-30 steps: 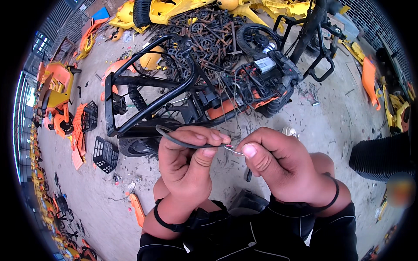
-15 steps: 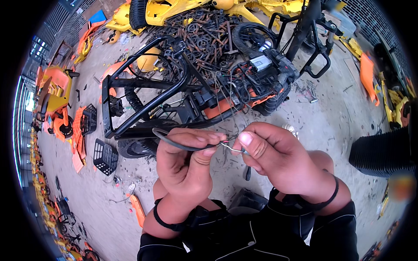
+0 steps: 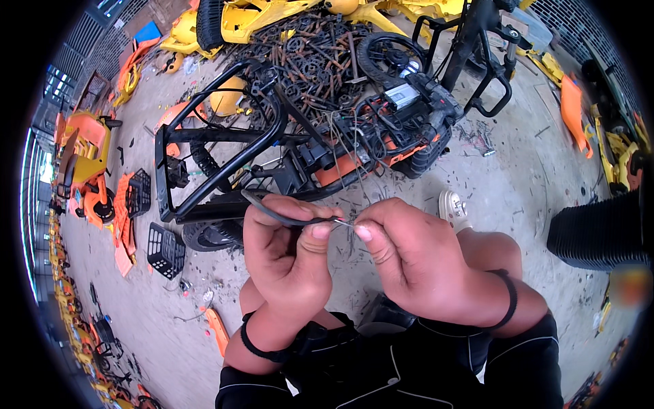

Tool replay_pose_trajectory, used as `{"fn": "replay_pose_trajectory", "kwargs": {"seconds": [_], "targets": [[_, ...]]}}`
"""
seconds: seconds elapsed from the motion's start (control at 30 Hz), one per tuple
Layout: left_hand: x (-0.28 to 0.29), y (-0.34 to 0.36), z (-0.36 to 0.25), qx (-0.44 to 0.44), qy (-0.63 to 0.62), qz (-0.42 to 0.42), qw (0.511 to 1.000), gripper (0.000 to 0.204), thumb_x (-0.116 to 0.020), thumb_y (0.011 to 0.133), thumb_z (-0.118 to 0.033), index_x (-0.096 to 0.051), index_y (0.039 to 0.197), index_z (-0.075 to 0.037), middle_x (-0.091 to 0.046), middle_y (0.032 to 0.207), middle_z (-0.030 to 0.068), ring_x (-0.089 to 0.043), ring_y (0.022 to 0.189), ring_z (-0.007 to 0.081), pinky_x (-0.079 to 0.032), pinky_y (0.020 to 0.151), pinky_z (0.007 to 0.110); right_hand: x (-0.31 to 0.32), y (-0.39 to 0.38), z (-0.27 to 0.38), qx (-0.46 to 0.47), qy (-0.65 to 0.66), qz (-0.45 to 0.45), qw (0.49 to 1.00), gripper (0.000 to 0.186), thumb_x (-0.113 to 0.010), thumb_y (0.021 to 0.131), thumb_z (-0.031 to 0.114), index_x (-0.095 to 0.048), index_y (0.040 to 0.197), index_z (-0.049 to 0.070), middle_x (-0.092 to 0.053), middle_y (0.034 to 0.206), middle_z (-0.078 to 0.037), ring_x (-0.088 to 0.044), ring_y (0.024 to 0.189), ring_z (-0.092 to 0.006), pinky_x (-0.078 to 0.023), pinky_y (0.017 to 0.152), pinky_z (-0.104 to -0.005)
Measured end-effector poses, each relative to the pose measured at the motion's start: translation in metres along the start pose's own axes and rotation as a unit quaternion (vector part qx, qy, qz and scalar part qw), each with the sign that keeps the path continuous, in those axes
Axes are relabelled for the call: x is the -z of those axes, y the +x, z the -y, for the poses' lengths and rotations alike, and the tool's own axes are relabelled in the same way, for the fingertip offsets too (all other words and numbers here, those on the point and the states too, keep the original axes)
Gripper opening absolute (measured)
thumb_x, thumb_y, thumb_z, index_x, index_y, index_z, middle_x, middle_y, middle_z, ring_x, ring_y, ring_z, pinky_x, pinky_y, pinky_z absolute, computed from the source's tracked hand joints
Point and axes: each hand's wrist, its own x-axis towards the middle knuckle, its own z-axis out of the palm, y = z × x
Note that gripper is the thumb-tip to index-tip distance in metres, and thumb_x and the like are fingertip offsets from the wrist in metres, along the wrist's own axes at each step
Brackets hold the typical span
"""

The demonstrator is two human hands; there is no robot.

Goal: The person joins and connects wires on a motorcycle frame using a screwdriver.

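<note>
My left hand (image 3: 289, 255) is closed around a black cable (image 3: 278, 215), its thumb and forefinger pinching near the end; the other end curves out past the fingers. A short piece of thin silvery wire (image 3: 345, 223) sticks out of that end, with a speck of red beside it. My right hand (image 3: 422, 266) pinches the wire's tip between thumb and forefinger, close to the left fingertips. Its other fingers are curled, and anything under them is hidden. Beyond both hands lies a stripped black vehicle frame (image 3: 225, 174) with exposed wiring.
Behind the frame rises a heap of rusty metal parts (image 3: 306, 58). Black plastic baskets (image 3: 165, 249) and an orange panel (image 3: 216, 330) lie at left. A white shoe (image 3: 453, 206) is beside my right hand. Black ribbed stacked pieces (image 3: 599, 233) stand at right.
My right hand has shifted left and now pinches the wire nearer the cable's end. The wire looks straighter. The dark handle below my right hand no longer shows.
</note>
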Motion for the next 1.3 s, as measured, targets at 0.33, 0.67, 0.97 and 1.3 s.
{"fn": "replay_pose_trajectory", "kwargs": {"seconds": [0.33, 0.67, 0.97, 1.3], "targets": [[0.001, 0.0, -0.002, 0.024, -0.019, -0.027, 0.999, 0.021, -0.061, 0.092, 0.005, -0.045, 0.104, -0.001, -0.055, 0.098, 0.0092, -0.066, 0.091, 0.0194, -0.054, 0.086, 0.033, -0.011, -0.002, -0.008, 0.253, -0.322, -0.072, 0.91, 0.029, -0.073, 0.079, 0.01, -0.062, 0.101, -0.005, -0.056, 0.083, -0.01, -0.058, 0.065, -0.0227, -0.047, 0.056, -0.0336], [0.0, -0.001, -0.003, 0.052, -0.02, -0.055, 0.997, 0.021, -0.061, 0.091, 0.007, -0.047, 0.103, -0.001, -0.06, 0.098, 0.0107, -0.066, 0.093, 0.0207, -0.053, 0.085, 0.031, -0.016, 0.0, -0.01, 0.234, -0.284, -0.067, 0.927, 0.024, -0.072, 0.079, 0.007, -0.062, 0.098, -0.004, -0.056, 0.082, -0.011, -0.059, 0.065, -0.0246, -0.048, 0.057, -0.0338], [-0.001, -0.002, 0.002, 0.035, -0.01, -0.055, 0.998, 0.022, -0.06, 0.091, 0.009, -0.046, 0.104, -0.001, -0.057, 0.099, 0.009, -0.067, 0.094, 0.0212, -0.053, 0.085, 0.031, -0.013, 0.001, -0.002, 0.049, -0.059, -0.003, 0.997, 0.019, -0.069, 0.087, 0.006, -0.057, 0.101, -0.003, -0.062, 0.083, -0.015, -0.062, 0.064, -0.0321, -0.05, 0.055, -0.0372], [-0.008, -0.003, -0.001, 0.051, -0.01, -0.075, 0.996, 0.021, -0.061, 0.091, 0.007, -0.046, 0.104, -0.001, -0.06, 0.098, 0.0107, -0.067, 0.094, 0.0204, -0.052, 0.085, 0.031, -0.022, 0.002, -0.016, 0.179, -0.152, -0.109, 0.966, 0.021, -0.07, 0.087, 0.005, -0.057, 0.103, -0.002, -0.062, 0.083, -0.015, -0.063, 0.065, -0.0317, -0.051, 0.057, -0.0373]]}}
